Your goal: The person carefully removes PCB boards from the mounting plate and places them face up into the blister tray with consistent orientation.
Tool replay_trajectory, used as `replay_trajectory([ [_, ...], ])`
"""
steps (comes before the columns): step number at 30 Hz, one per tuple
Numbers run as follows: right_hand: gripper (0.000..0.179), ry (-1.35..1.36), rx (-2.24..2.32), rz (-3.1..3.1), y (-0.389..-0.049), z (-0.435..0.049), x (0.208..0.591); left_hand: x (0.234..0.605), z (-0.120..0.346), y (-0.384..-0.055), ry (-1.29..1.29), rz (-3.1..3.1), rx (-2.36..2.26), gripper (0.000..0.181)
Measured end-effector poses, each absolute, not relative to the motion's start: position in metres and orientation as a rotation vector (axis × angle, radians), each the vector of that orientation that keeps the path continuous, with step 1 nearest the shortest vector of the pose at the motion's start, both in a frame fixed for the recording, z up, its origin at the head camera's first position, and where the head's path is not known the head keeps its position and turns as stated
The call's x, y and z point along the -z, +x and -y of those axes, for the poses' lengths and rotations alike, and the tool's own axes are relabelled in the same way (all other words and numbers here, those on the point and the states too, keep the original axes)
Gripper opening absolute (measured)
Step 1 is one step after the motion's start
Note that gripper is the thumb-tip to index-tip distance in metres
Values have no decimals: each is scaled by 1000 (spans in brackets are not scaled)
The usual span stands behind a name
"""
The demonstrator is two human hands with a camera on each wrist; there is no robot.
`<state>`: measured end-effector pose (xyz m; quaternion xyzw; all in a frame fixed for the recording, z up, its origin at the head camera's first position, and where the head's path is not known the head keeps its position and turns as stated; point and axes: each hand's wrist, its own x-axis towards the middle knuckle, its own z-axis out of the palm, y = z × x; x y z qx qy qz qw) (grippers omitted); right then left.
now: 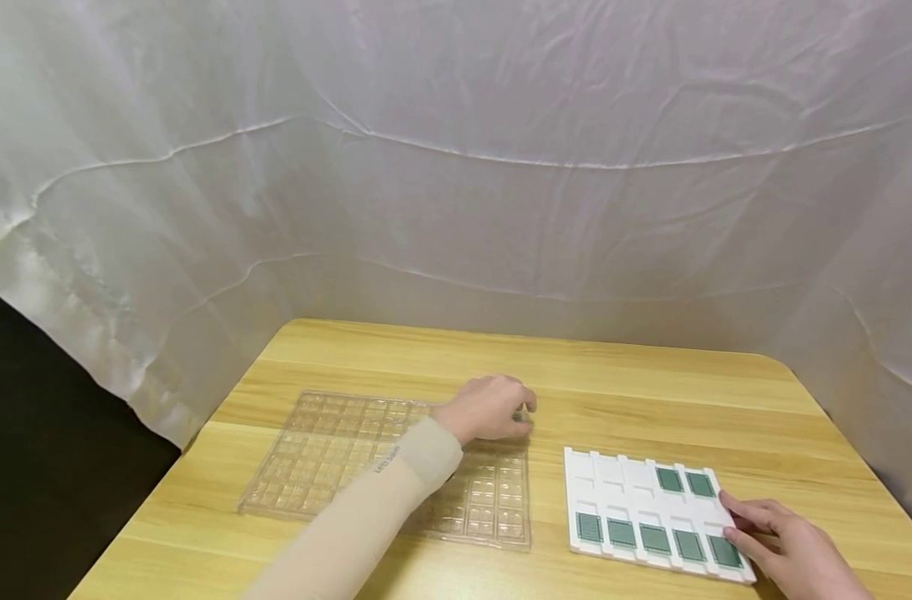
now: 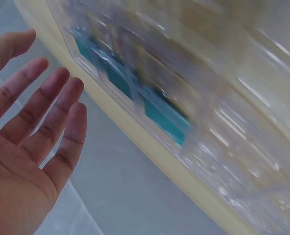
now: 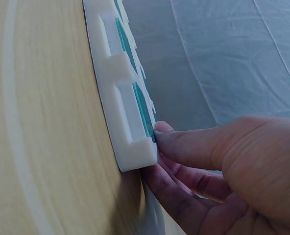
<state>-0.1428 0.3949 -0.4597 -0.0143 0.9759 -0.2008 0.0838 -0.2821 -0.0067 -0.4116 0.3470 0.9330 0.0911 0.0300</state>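
Seven green chips (image 1: 654, 538) sit in the white tray (image 1: 634, 502) — likely light, stiff, brittle; we'd hold edges only. Right hand (image 1: 801, 546) pinches tray edge; left hand (image 1: 493, 407), loose-fingered, holds nothing near the clear tray (image 1: 328, 446).

One clear tray (image 1: 324, 462); one white tray (image 1: 627, 498); ten visible green chips (image 1: 654, 538)

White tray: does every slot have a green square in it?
No, the white tray has three slots without green squares, at the left of its far row.

glossy clear plastic tray (image 1: 328, 450), matt white holder (image 1: 636, 502), wood-grain table (image 1: 651, 392), satiny curtain (image 1: 576, 225).
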Motion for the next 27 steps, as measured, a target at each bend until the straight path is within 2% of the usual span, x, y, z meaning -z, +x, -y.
replay_trajectory([
  [12,56,-112,582,-2998,-145,-397,461,411,-37,-275,1201,-2855,-192,29],
  [27,63,-42,653,-2893,-142,-393,460,421,-126,-248,1209,-2818,-62,24],
])
